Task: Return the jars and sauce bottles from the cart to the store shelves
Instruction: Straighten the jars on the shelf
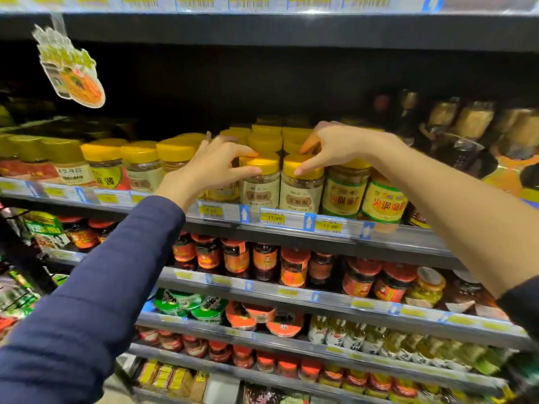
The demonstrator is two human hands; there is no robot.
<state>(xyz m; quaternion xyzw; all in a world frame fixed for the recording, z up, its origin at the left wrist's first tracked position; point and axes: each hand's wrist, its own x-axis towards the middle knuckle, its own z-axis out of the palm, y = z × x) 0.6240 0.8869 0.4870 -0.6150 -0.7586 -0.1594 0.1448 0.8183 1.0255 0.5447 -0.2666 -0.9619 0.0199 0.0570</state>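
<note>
I have both hands up at the shelf edge with its yellow price tags, and I place everything from there. Just above the tags, at the front of the shelf, two yellow-lidded jars stand upright side by side, touching or nearly so. My left hand, coming out of a dark blue sleeve, curls its fingers over the lid of the left jar, thumb and fingertips on the rim; I read it as a light grasp on the lid. My right hand, on a bare forearm, pinches the lid of the right jar from above, thumb at the front edge. Both jars rest on the shelf. Behind them more yellow-lidded jars stand in rows. Beside the right jar, further along the edge, are green-labelled jars. Below the edge, a lower shelf carries red-lidded jars.
</note>
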